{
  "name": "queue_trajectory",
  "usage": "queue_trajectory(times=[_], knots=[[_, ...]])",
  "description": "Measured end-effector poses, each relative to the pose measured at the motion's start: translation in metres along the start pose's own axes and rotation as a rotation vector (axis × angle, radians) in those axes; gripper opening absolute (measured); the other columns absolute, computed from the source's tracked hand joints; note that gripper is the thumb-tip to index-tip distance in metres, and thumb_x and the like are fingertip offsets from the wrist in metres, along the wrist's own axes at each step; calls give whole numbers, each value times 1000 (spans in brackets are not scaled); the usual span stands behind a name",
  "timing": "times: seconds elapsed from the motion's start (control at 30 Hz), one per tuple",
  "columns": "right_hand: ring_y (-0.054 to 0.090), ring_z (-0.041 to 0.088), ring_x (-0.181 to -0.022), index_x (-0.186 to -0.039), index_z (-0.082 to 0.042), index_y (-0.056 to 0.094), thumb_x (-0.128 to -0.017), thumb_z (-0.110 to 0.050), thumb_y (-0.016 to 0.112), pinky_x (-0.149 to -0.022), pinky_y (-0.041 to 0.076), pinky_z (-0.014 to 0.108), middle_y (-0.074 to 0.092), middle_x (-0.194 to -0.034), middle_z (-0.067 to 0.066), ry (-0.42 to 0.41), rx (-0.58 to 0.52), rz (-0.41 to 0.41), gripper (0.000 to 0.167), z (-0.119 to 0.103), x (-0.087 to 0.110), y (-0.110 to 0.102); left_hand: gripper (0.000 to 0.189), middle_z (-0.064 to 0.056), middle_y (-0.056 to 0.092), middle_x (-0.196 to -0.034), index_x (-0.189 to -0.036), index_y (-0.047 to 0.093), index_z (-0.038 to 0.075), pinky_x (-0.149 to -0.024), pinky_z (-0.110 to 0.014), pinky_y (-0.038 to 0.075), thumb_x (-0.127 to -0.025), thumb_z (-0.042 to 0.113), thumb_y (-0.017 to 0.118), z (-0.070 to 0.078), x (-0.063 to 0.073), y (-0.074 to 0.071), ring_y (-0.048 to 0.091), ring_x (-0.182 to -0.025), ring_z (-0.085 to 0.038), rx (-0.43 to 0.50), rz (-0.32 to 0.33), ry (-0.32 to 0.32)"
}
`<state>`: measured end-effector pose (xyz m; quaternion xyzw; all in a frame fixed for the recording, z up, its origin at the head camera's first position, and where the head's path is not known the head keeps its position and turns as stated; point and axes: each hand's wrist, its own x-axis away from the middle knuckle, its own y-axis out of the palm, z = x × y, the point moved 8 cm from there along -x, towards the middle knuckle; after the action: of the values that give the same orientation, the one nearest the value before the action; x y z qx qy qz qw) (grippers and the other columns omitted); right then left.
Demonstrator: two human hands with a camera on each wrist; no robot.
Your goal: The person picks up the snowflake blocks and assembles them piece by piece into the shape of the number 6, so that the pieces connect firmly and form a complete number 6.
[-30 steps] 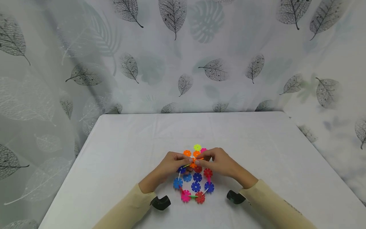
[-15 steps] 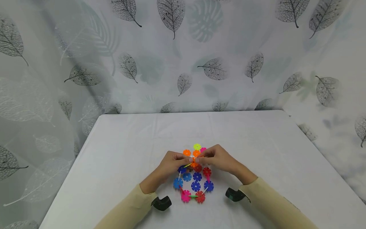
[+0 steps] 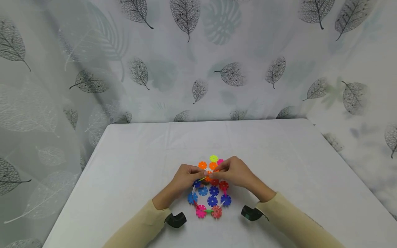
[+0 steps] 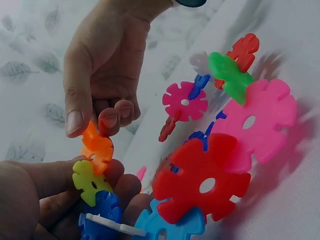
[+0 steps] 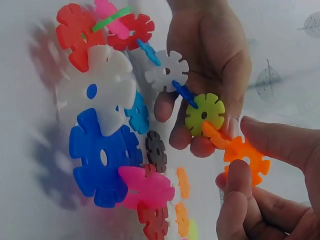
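Note:
In the head view both hands meet over a ring of flower-shaped plastic interlocking discs, slotted together in many colours. My left hand [image 3: 184, 177] pinches the chain's end by a yellow-green disc [image 5: 209, 117] and an orange disc [image 5: 215, 136] slotted into it edge-on. Between thumb and fingers, my right hand [image 3: 237, 174] pinches another orange disc [image 5: 255, 162], which meets the edge-on one. The chain runs on through blue, white and red discs [image 4: 200, 182], several tilted up from the cloth. On the ring's near side are a pink disc [image 3: 201, 211] and a red disc [image 3: 216, 212].
Inside the ring lie blue discs [image 3: 214, 190]. Beyond the hands are a yellow disc [image 3: 213, 158] and orange discs [image 3: 202, 165]. A white cloth covers the table [image 3: 139, 148]; a leaf-patterned curtain [image 3: 173, 75] hangs behind. Black wrist cameras [image 3: 175, 219] sit under both sleeves.
My right hand and forearm have shifted slightly left, and the ring's near and right discs moved a little with them. Both hands keep their pinch; the left hand stays nearly still.

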<state>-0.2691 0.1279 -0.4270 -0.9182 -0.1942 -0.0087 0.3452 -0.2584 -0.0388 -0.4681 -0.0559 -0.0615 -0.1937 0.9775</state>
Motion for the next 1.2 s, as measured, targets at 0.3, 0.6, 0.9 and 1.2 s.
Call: queue_trajectory(times=[0.3,0.6,0.9,1.2], knots=[[64,19,-89,-104,-9,80,-92,-42,73,-84,55,39,76,-94,1,-19,-131,-178,35,11,-8,9,26,-5,73,-89,-106,79,2,-81,-30,57,-99,25,69,-3,-1,1,66,-82,-19,-42,-35,-20],[60,22,-90,-106,-9,80,-94,-40,70,-83,51,38,75,-94,5,-13,-174,-245,34,15,-10,10,27,-6,74,-92,-108,78,1,-81,-30,57,-99,24,69,-1,0,1,68,-81,-19,-41,-36,-24],[58,21,-77,-91,-12,82,-88,-42,78,-68,50,36,74,-82,6,-37,-99,-149,30,4,-9,5,25,-4,74,-89,-104,79,1,-80,-29,53,-98,23,70,1,0,-3,62,-85,-16,-86,18,-11],[59,21,-89,-99,-12,81,-92,-41,74,-81,50,38,74,-87,5,19,-142,-234,31,17,-10,9,25,-8,76,-93,-107,78,-1,-86,-31,56,-99,21,69,-1,1,2,67,-87,-18,-53,-29,-27]])
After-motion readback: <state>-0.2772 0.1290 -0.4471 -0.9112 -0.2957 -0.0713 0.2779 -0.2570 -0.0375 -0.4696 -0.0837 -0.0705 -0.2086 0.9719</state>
